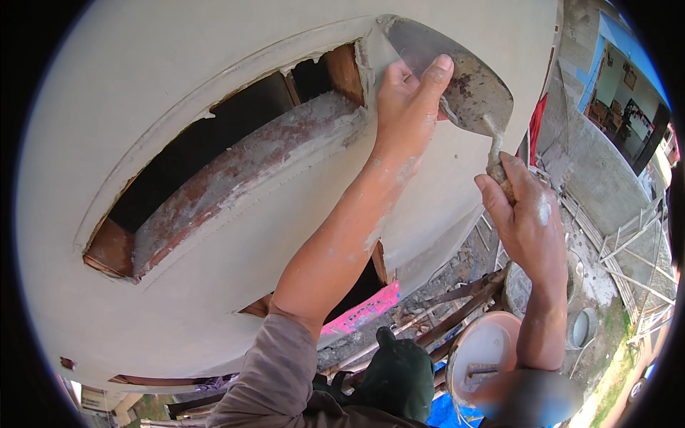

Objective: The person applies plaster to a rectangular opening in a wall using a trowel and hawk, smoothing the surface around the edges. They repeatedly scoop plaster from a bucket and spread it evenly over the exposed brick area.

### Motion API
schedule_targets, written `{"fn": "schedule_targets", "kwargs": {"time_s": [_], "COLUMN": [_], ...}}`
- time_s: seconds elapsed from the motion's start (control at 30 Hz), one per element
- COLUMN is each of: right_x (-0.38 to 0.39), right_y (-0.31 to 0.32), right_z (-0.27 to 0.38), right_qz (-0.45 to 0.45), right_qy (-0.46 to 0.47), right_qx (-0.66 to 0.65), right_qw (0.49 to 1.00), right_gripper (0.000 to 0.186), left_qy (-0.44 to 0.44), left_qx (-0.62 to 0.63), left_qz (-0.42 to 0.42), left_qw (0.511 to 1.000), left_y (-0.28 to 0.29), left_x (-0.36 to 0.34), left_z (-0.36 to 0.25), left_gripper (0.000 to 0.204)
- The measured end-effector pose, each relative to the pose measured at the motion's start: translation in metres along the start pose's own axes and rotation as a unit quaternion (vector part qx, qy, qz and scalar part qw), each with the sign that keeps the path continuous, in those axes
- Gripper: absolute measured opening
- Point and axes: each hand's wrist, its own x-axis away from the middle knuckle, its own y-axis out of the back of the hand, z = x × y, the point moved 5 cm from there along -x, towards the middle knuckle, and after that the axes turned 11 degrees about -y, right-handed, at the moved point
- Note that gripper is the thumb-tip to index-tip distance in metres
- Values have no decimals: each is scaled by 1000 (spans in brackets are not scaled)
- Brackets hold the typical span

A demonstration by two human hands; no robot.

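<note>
A pointed steel trowel (474, 82), stained with mortar, is held up against the pale plastered wall (235, 314), to the right of a long window opening. My right hand (528, 214) is closed around its handle (498, 175), and dried mortar whitens the back of that hand. On the trowel's blade lies the thumb of my left hand (410, 100), whose other fingers curl by the blade's left edge and are partly hidden. Both forearms carry grey smears. Rough mortar coats the sill (242, 164) of the opening, left of my left forearm.
Below on the right stand an orange-rimmed basin (492, 335) and a grey bucket (584, 327). Wooden poles (464, 303) cross beneath me, near a pink strip (364, 310). A dark green cloth-like thing (399, 378) shows at the lower middle. Farther right is a concrete wall (599, 167).
</note>
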Motion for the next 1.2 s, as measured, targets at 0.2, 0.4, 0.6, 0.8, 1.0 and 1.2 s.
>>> {"fn": "schedule_targets", "kwargs": {"time_s": [0.2, 0.4, 0.6, 0.8, 1.0, 1.2], "right_x": [8, 18, 28, 37, 43, 54], "right_y": [-1, -7, -18, -24, -30, -24], "right_z": [0, -5, -14, -18, -21, -25], "right_qz": [-2, 6, 43, 62, 68, 91], "right_qy": [1, 3, -22, -34, -47, -77], "right_qx": [37, 37, 34, 30, 26, 18], "right_qw": [999, 999, 998, 997, 996, 993], "right_gripper": [33, 31, 36, 39, 40, 34], "left_qy": [14, 35, 66, 80, 84, 93], "left_qx": [12, 7, 8, 12, 25, 7], "left_qz": [-26, -29, -35, -40, -37, -41], "left_qw": [999, 999, 997, 996, 995, 995], "left_y": [-2, 6, 14, 19, 22, 17], "left_x": [11, 24, 40, 51, 58, 78], "left_z": [3, 17, 29, 39, 44, 44], "left_gripper": [58, 57, 53, 51, 51, 54]}}
